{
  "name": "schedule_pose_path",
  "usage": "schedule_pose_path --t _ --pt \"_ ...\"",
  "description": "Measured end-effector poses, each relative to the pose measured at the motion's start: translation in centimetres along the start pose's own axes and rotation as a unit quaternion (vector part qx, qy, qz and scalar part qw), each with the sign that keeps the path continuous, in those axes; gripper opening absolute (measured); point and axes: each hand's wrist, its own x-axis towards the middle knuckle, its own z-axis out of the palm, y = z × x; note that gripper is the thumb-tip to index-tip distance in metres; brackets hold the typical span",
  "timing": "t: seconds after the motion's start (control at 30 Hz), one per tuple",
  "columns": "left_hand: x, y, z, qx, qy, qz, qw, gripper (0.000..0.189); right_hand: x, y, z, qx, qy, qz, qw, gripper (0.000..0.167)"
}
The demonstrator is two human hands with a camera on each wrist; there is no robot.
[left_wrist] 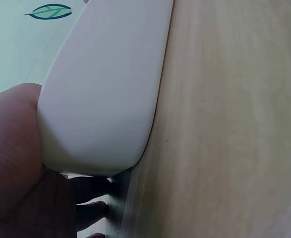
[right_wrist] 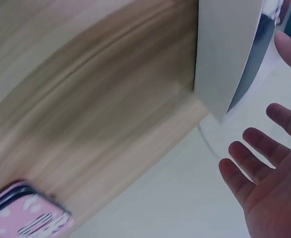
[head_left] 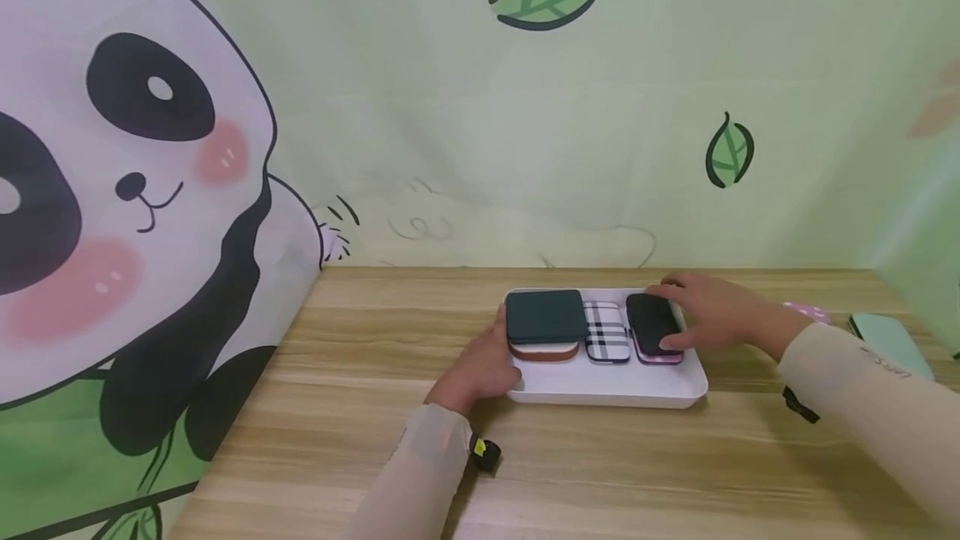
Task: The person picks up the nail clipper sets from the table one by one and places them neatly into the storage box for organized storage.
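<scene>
A white tray (head_left: 600, 382) with low walls lies on the wooden table. My left hand (head_left: 480, 361) holds its left end, thumb at the rim by the front corner. In the left wrist view, the tray wall (left_wrist: 100, 99) rises beside that hand. Inside, a dark green flat case (head_left: 545, 315) lies on a white and brown one (head_left: 543, 355). Beside these sits a plaid case (head_left: 607, 332). At the right end, a black case (head_left: 651, 322) lies over a pink one (head_left: 662, 359). My right hand (head_left: 708, 311) spreads its fingers and thumb around the black case; the right wrist view shows the fingers (right_wrist: 244, 183) apart.
Right of the tray, a pink case with white marks (right_wrist: 31, 215) lies on the table, partly behind the right wrist in the head view. A mint green flat case (head_left: 891, 344) lies farther right. A panda-printed backdrop (head_left: 450, 107) stands along the table's back edge.
</scene>
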Motion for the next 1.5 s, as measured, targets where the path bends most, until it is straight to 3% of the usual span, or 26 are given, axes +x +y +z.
schedule_pose_path --t 0.3,0.67,0.93,1.23,1.5 --pt "0.1 -0.2 -0.1 0.001 -0.002 -0.004 1.0000 0.102 -1.5 4.1 -0.9 -0.006 0.009 0.031 0.9995 0.093" --pt "0.0 -0.1 -0.2 -0.011 -0.007 -0.008 0.9999 0.101 -5.8 9.8 -0.5 0.009 -0.086 0.082 0.9929 0.112" --pt "0.0 -0.1 -0.3 -0.009 -0.010 -0.006 0.9999 0.101 -7.6 12.5 0.8 0.007 -0.090 0.098 0.9911 0.113" --pt "-0.1 0.1 -0.2 -0.010 -0.011 -0.002 0.9999 0.102 -8.2 13.5 0.9 0.087 -0.119 0.120 0.9818 0.109" --pt "-0.2 0.1 -0.2 -0.016 -0.006 0.001 0.9999 0.102 -8.1 13.1 0.6 0.075 -0.121 0.116 0.9830 0.109"
